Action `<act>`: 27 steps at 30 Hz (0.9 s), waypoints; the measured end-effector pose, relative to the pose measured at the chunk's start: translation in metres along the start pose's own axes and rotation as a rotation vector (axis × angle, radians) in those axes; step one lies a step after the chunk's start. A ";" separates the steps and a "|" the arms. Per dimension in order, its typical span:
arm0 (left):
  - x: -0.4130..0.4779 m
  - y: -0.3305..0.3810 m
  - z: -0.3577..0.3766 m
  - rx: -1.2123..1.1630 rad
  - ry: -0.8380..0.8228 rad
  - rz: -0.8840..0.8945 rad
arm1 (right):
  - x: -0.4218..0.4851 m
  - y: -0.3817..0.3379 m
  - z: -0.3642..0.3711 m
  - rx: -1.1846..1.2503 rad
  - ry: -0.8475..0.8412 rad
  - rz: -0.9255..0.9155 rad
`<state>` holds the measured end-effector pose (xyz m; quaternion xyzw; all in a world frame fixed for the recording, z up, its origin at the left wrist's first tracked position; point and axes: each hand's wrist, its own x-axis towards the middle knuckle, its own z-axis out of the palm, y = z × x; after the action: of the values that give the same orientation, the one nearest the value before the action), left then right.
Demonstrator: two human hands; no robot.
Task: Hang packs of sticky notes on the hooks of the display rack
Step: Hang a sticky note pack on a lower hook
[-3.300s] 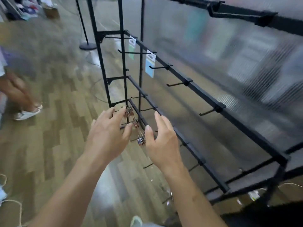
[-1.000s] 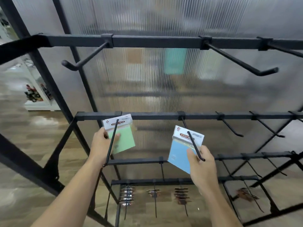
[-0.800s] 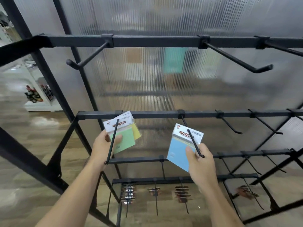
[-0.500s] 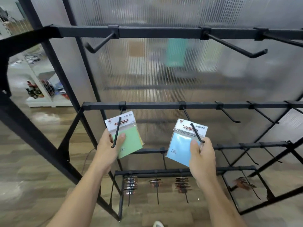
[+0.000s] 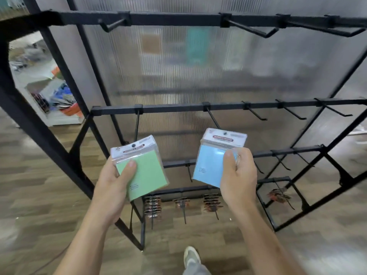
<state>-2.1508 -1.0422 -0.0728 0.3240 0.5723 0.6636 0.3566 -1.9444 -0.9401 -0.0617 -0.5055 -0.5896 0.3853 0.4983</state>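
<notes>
Green sticky-note pack [image 5: 145, 171], pinched low by the left hand [image 5: 111, 185], and blue sticky-note pack [image 5: 210, 165], pinched by the right hand [image 5: 238, 175], looked light and film-slick, their hang holes uncovered.

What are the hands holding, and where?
The left hand grips the green pack by its left edge; the right hand grips the blue pack by its right edge.
</notes>
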 end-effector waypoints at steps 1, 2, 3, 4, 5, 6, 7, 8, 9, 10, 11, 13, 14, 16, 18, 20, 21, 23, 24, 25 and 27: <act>-0.005 0.003 0.002 -0.036 -0.008 0.015 | -0.003 0.002 -0.004 0.002 0.000 -0.006; -0.010 0.006 0.006 -0.057 -0.024 0.024 | -0.005 0.005 -0.007 0.006 -0.003 -0.007; -0.013 0.008 0.012 -0.056 -0.054 0.030 | -0.006 0.008 -0.012 0.012 -0.008 -0.004; -0.015 0.010 0.020 -0.047 -0.090 0.026 | -0.007 0.013 -0.016 0.016 -0.013 0.006; -0.015 0.008 0.028 -0.036 -0.128 0.015 | -0.007 0.016 -0.022 0.020 -0.014 0.017; -0.014 0.004 0.039 -0.027 -0.158 -0.003 | -0.007 0.020 -0.029 0.019 -0.008 0.033; -0.011 -0.001 0.050 -0.014 -0.183 -0.022 | -0.006 0.023 -0.037 0.017 -0.002 0.048; -0.008 -0.005 0.062 0.001 -0.204 -0.041 | -0.006 0.026 -0.047 0.014 0.007 0.059; -0.006 -0.009 0.075 0.011 -0.226 -0.060 | -0.004 0.030 -0.057 0.002 0.019 0.068; -0.004 -0.013 0.088 0.013 -0.249 -0.080 | -0.002 0.033 -0.068 -0.007 0.037 0.080; -0.003 -0.017 0.102 0.012 -0.273 -0.098 | 0.001 0.035 -0.080 -0.013 0.062 0.097; 0.000 -0.025 0.128 0.014 -0.315 -0.137 | 0.010 0.043 -0.103 -0.003 0.124 0.138; 0.001 -0.029 0.143 0.017 -0.335 -0.152 | 0.014 0.047 -0.116 0.005 0.153 0.164; 0.002 -0.036 0.174 0.032 -0.376 -0.184 | 0.021 0.058 -0.143 0.012 0.188 0.218; 0.005 -0.044 0.210 0.054 -0.418 -0.211 | 0.027 0.070 -0.174 0.031 0.222 0.255; 0.005 -0.054 0.253 0.083 -0.461 -0.229 | 0.035 0.083 -0.209 0.039 0.266 0.284; 0.004 -0.059 0.276 0.104 -0.483 -0.235 | 0.041 0.089 -0.228 0.043 0.287 0.293; 0.000 -0.070 0.325 0.130 -0.526 -0.242 | 0.054 0.102 -0.267 0.047 0.324 0.315; -0.004 -0.074 0.350 0.135 -0.553 -0.240 | 0.062 0.108 -0.290 0.042 0.342 0.326; -0.007 -0.078 0.376 0.142 -0.582 -0.234 | 0.069 0.114 -0.311 0.036 0.362 0.331; -0.015 -0.087 0.426 0.164 -0.629 -0.224 | 0.084 0.126 -0.356 0.027 0.399 0.335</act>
<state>-1.7769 -0.8217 -0.1019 0.4755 0.5179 0.4397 0.5588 -1.5689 -0.8511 -0.0918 -0.6555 -0.3826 0.3630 0.5406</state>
